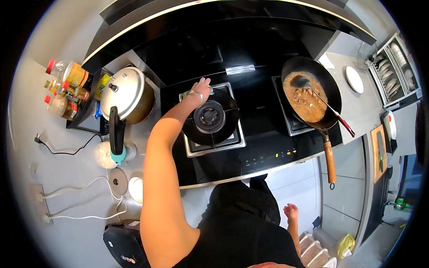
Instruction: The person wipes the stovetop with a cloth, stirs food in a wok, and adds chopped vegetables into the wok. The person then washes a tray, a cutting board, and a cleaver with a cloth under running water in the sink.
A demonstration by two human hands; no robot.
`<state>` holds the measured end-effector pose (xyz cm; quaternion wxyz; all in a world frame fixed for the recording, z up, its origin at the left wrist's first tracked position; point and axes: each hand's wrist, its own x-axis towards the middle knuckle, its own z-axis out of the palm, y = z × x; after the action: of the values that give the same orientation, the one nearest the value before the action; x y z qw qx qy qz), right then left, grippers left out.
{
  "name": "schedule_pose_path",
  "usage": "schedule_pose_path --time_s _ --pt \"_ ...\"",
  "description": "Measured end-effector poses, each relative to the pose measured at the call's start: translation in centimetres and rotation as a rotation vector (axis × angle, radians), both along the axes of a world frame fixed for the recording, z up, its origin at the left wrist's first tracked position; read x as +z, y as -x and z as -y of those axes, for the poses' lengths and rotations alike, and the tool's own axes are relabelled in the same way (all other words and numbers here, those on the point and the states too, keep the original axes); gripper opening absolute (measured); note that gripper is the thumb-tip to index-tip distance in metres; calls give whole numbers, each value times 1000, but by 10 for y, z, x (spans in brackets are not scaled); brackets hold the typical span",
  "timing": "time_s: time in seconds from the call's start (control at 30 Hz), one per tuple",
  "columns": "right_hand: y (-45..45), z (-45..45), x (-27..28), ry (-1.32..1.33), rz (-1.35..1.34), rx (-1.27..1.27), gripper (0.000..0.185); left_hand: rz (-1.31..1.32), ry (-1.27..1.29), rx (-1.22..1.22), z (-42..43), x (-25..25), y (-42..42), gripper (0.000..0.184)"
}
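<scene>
left hand [202,89]: at burner [209,117], grip unclear | right hand [291,211]: loosely open | wok [333,94], pressure cooker [127,94] flanking

The only view, wide and rounded at its edges, looks steeply down from the person's head, close above the torso [250,243], facing the stove [259,120].

Bright light reaches my left fingers [206,81]; glare whitens the pot lid [125,96], faint reflections cross the black stove [261,123], fisheye bends my view's edges.
</scene>
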<state>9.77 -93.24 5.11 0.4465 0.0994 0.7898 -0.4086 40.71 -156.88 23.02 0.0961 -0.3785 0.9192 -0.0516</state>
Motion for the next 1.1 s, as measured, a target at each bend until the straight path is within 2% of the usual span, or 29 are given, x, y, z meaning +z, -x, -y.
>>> schedule_pose_path --time_s 0.1,0.2,0.27,0.33,0.37,0.47,0.53,0.67,0.7,0.8,0.9,1.0,1.1 --pt "-2 10 19 36 -29 -18 12 250 -53 -31 -7 16 18 29" --pt "-6 9 22 29 -30 -48 11 355 -103 -46 -7 13 32 30" --pt "-13 -8 13 13 -13 -91 11 296 -191 30 5 -4 33 28" --pt "-23 -33 -9 28 23 -161 13 291 -241 67 8 4 34 27" --pt "-30 -50 -17 0 47 -178 15 154 -257 124 13 6 35 26" --pt "-45 -71 -18 -94 108 -151 17 211 -262 77 16 4 45 28" --pt "-44 -77 -13 -139 120 -128 16 36 -220 61 4 -11 46 28" --pt "-31 -55 -17 -144 93 -170 15 -108 -236 -146 -14 -30 51 28" --pt "-26 -46 -17 -140 71 -145 15 -136 -255 -162 -15 -41 54 26" --pt "-11 -14 -20 -62 44 -84 14 -100 -340 -163 -42 -21 67 25" --pt "5 20 -16 -27 17 48 16 -274 -339 -250 -29 -41 59 21" --pt "16 39 -6 76 -44 92 17 -312 -231 -238 -18 -43 56 21" --pt "17 41 14 122 -67 49 13 -273 -7 -7 -6 -35 49 22"
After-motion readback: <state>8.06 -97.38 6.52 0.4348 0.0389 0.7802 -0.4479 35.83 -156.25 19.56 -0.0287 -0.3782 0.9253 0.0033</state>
